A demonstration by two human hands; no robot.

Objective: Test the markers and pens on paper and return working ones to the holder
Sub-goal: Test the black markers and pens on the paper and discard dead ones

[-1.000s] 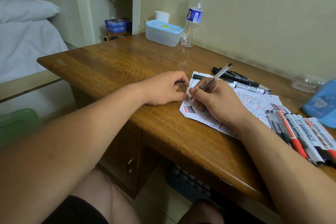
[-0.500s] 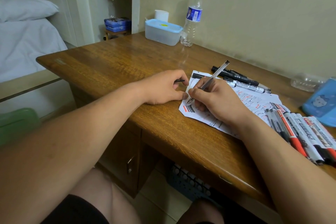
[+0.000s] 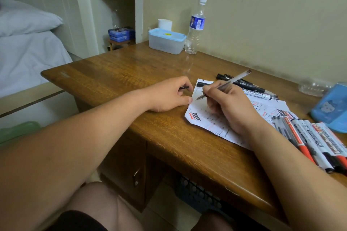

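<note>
- Your right hand (image 3: 228,108) pinches a clear-barrelled pen (image 3: 226,84), its tip at the left edge of the scribbled white paper (image 3: 197,111).
- Your left hand (image 3: 168,96) curls round a small black cap (image 3: 184,87), just beside that edge.
- The brown wooden worktop (image 3: 122,73) lies open to the left; capped markers (image 3: 311,137) line the right.
- The blue holder (image 3: 332,110) sits far right, contents hidden.
- Since a second ago, the tip has moved up from the black strokes and the barrel leans flatter.

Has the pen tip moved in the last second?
Yes. The pen tip has moved away from the red-and-black marks, toward the far edge of the paper.
</note>
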